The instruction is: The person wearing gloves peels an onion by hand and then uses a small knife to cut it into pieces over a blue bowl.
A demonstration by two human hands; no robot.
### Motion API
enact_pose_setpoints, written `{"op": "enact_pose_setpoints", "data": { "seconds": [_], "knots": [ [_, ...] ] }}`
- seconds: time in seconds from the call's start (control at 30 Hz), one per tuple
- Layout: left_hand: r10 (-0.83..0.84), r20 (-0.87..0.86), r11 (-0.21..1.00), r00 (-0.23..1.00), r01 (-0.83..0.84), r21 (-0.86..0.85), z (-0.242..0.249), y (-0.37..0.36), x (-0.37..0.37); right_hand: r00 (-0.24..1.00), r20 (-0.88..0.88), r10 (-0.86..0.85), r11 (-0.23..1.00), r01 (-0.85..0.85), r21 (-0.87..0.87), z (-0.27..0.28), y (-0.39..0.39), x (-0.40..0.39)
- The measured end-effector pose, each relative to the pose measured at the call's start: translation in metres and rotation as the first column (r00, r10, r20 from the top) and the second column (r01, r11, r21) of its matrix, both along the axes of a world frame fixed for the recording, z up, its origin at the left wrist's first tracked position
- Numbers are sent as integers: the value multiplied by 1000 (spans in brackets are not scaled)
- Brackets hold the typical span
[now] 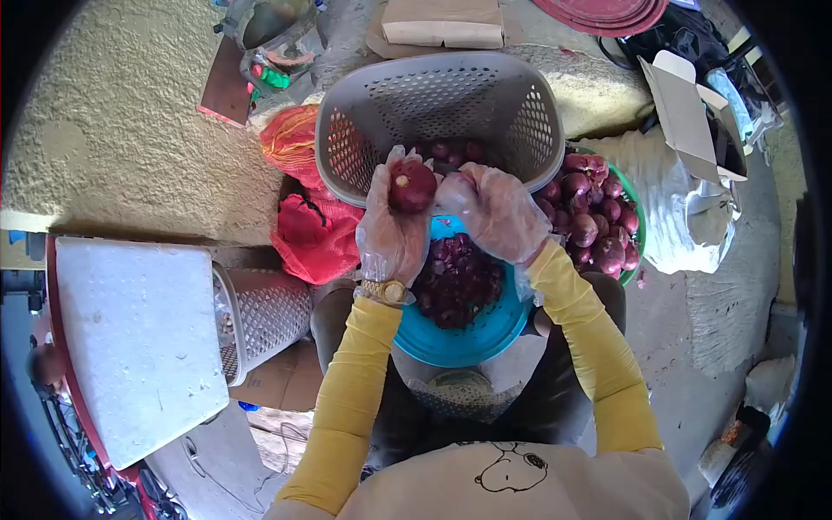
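In a clear plastic glove, my left hand [394,221] is closed round a red onion [412,187], its pale root end facing up. Just to the right, my right hand [496,208], also gloved, has its fingers curled together; what it holds is hidden. Below both hands a blue basin [464,347] contains dark red onion skins or pieces [457,282]. Beyond my hands stands a grey-brown perforated basket [442,74] with several onions at its bottom. A green-rimmed tub [642,217] full of red onions [584,229] is on the right.
Left of the basket lies a red mesh sack [316,234]. A white foam board [139,347] and a light basket [273,316] are farther left. At right are a white sack [659,199] and an open cardboard box [685,121]. My knees flank the basin.
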State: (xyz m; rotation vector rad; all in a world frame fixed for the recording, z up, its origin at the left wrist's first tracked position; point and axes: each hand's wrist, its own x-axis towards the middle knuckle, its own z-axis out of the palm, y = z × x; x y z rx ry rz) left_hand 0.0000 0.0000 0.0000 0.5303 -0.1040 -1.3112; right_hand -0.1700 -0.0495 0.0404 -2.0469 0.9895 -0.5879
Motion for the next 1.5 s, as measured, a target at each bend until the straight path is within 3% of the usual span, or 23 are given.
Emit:
{"op": "enact_pose_setpoints", "data": {
  "seconds": [0.07, 0.2, 0.27, 0.37, 0.5, 0.6, 0.67, 0.87, 1.07, 1.17, 1.3, 1.37, 1.5],
  "knots": [
    [-18, 9, 1000, 1000, 19, -20, 1, 0, 1, 967, 231, -105, 990, 79, 117, 1, 3, -3],
    [41, 50, 999, 998, -40, -16, 8, 1, 4, 968, 249, 4, 963, -70, 259, -21, -6, -10],
    [88, 102, 996, 991, -89, 6, 7, 2, 4, 888, 441, -132, 699, -232, 676, -22, 2, -7],
    [73, 165, 997, 984, -76, 10, 3, 3, 9, 940, 333, -79, 625, -213, 751, -7, 3, -12],
    [67, 190, 996, 980, -79, 52, -5, 0, 11, 914, 404, -39, 651, -283, 704, -2, 6, -7],
    [37, 238, 999, 971, -42, 18, -4, -1, 9, 886, 463, 19, 590, -384, 711, -6, 3, -6],
    [36, 357, 999, 933, -20, -49, 1, 1, 4, 858, 507, 79, 572, -455, 682, -7, 3, -7],
    [-16, 451, 998, 892, 42, -47, -1, 2, 8, 874, 486, 3, 587, -395, 707, -9, 8, 0],
    [34, 522, 998, 852, -4, -57, 4, 3, 2, 865, 502, -16, 598, -394, 698, -14, 10, 5],
    [32, 522, 999, 853, -6, -53, 4, 3, 2, 869, 494, -35, 549, -396, 736, -13, 9, 5],
    [14, 519, 1000, 855, -3, -23, 2, 3, 4, 872, 489, -33, 567, -386, 727, -11, 9, 7],
    [62, 473, 994, 879, -11, -111, 3, 1, 1, 879, 476, -33, 566, -376, 734, -13, 8, 7],
    [71, 505, 993, 860, -14, -115, 10, 3, -1, 871, 491, 8, 609, -394, 689, -10, 7, 6]
  ]
}}
